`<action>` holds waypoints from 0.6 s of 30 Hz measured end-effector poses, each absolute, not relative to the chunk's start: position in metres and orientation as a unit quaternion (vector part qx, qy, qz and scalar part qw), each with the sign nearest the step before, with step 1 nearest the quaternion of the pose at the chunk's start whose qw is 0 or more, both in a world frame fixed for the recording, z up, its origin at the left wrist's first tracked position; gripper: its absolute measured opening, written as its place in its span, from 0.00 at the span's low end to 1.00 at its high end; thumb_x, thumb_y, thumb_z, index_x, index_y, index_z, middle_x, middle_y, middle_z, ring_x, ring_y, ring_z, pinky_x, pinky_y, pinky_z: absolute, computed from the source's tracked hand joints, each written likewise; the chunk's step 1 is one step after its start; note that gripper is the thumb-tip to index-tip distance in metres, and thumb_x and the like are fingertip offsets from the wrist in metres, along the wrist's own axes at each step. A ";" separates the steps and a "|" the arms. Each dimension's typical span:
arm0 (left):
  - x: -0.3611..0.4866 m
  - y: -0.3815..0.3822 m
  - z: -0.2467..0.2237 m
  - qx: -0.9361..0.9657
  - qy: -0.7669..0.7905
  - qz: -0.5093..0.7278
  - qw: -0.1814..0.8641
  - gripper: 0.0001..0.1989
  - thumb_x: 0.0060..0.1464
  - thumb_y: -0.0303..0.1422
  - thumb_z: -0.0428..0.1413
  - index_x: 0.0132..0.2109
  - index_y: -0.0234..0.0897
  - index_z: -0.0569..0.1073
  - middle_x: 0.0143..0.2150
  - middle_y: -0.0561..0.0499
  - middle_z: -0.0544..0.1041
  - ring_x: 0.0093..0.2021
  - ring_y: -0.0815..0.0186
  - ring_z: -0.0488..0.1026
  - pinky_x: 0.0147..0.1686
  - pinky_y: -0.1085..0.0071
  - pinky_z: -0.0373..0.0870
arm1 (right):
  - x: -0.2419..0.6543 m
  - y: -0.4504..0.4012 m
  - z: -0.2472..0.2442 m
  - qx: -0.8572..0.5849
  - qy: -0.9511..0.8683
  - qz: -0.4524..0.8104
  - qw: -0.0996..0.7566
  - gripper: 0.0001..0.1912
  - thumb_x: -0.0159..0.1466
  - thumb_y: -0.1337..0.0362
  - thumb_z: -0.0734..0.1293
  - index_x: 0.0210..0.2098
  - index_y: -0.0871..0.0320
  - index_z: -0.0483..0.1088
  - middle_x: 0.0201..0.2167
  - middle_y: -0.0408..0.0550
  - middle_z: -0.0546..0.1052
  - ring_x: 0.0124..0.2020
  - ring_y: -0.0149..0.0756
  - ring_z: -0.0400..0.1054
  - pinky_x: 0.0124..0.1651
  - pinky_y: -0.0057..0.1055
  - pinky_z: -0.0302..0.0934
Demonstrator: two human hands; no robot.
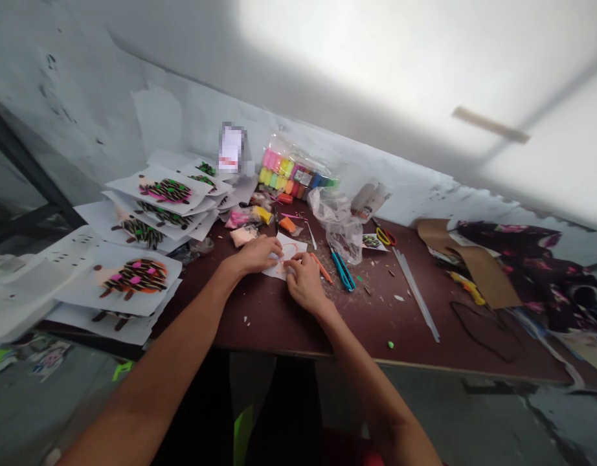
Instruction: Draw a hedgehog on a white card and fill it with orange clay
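A small sheet of white paper with an orange outline on it lies on the dark red table. My left hand rests on the paper's left edge with its fingers stretched over it. On the lower right part of the paper, my right hand has its fingers bent together over the orange outline. Whatever is under those fingertips is hidden. An orange pen-like tool lies just right of my right hand, and a teal-handled tool lies beyond it. Peach clay sits beside my left hand.
Stacked paper sheets with hedgehog pictures cover the table's left end. Behind are a pack of coloured clay, a crumpled plastic bag and a phone. Yellow-red scissors, clear sticks and a yellow glue gun lie right.
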State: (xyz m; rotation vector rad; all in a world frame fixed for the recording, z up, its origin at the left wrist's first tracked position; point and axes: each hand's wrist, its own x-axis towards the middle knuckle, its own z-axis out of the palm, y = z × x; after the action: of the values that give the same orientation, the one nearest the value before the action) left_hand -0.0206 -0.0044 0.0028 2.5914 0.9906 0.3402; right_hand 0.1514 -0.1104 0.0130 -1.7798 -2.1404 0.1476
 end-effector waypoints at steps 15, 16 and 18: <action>-0.021 -0.003 0.002 0.913 0.351 0.115 0.172 0.16 0.56 0.32 0.55 0.49 0.43 0.81 0.56 0.50 0.77 0.53 0.57 0.72 0.54 0.64 0.67 | 0.146 -0.114 0.031 -0.606 -0.793 -0.034 0.055 0.17 0.71 0.61 0.60 0.52 0.52 0.76 0.51 0.54 0.71 0.51 0.46 0.60 0.55 0.42 0.51; -0.022 -0.003 0.002 0.913 0.352 0.116 0.172 0.16 0.56 0.32 0.55 0.49 0.43 0.81 0.56 0.50 0.77 0.53 0.57 0.72 0.54 0.65 0.67 | 0.147 -0.113 0.031 -0.603 -0.795 -0.034 0.059 0.17 0.70 0.62 0.60 0.53 0.52 0.77 0.51 0.54 0.72 0.51 0.46 0.60 0.55 0.42 0.51; -0.022 -0.003 0.002 0.912 0.351 0.119 0.176 0.16 0.55 0.32 0.55 0.49 0.44 0.81 0.56 0.50 0.77 0.53 0.57 0.72 0.54 0.64 0.67 | 0.151 -0.112 0.031 -0.602 -0.794 -0.028 0.076 0.17 0.70 0.63 0.61 0.54 0.51 0.77 0.50 0.53 0.72 0.50 0.46 0.60 0.55 0.41 0.51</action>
State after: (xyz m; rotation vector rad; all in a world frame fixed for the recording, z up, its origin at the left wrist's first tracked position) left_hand -0.0217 -0.0031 0.0017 2.5824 0.9947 0.3378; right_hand 0.1509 -0.1118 0.0314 -1.8052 -2.3815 -0.0825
